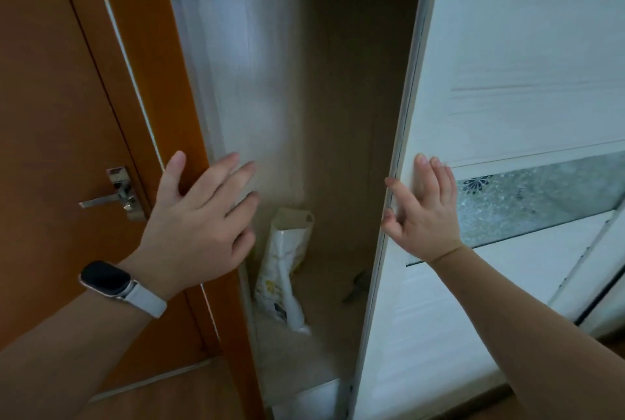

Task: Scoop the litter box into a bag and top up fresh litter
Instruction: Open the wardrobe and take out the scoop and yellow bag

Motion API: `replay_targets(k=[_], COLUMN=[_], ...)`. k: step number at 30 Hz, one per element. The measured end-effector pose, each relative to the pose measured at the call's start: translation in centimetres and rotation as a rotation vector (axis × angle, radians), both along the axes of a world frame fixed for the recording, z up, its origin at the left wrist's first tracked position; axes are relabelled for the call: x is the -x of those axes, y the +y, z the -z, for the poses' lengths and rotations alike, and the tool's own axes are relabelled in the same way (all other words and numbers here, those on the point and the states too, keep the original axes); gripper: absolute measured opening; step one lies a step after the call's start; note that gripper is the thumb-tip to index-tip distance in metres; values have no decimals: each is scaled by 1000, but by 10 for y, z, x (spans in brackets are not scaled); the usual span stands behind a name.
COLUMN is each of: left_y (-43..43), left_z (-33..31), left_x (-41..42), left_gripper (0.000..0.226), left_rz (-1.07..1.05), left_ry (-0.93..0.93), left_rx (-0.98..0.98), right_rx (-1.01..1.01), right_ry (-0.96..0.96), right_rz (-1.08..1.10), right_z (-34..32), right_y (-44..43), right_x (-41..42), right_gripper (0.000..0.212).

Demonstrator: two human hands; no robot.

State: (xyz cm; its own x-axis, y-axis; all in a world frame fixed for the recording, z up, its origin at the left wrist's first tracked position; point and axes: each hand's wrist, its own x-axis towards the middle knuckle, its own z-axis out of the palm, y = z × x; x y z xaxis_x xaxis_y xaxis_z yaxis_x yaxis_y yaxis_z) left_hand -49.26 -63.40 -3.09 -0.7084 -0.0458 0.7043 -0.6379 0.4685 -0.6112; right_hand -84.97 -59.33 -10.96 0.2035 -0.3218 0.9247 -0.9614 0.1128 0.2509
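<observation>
Litter bag (284,264) and hands are well apart. Nearest, the left hand (199,220), a watch (108,279) on its wrist, is open with fingers straight and spread, in front of the cupboard's left edge beside the orange door (50,98); whether it touches is unclear. To the right, the right hand (422,210) lies flat and open against the white sliding door (507,47), thumb at its edge. Farther in, the white bag with yellow print stands slightly tilted on the cupboard floor (324,287), its top open.
</observation>
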Motion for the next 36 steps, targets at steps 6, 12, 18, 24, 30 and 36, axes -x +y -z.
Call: replay_targets(k=[6,12,18,24,30,36], left_y=[20,11,-14,-32,-48,-64], left_z=[-1,34,69,84,104,128], left_x=[46,96,141,173,210,263], left_gripper=[36,53,70,68,66,64], left_rz=[21,-10,-89,-66,-35,-32], left_ry=[-48,-107,-168,-185,-219,-299], left_rx=[-229,-602,-859,-903,-944,-1040], right_rx=[9,-2,-6,-29,-43,-67], right_ry=[-5,-43,-16,-29,-42,-63], right_rz=[9,66,73,96,133,150], right_z=[-2,-1,-3,-3,-2,-2], right_y=[8,16,18,20,26,37], right_x=[23,35,53,77,120,178], right_gripper=[46,48,49,49,50,50])
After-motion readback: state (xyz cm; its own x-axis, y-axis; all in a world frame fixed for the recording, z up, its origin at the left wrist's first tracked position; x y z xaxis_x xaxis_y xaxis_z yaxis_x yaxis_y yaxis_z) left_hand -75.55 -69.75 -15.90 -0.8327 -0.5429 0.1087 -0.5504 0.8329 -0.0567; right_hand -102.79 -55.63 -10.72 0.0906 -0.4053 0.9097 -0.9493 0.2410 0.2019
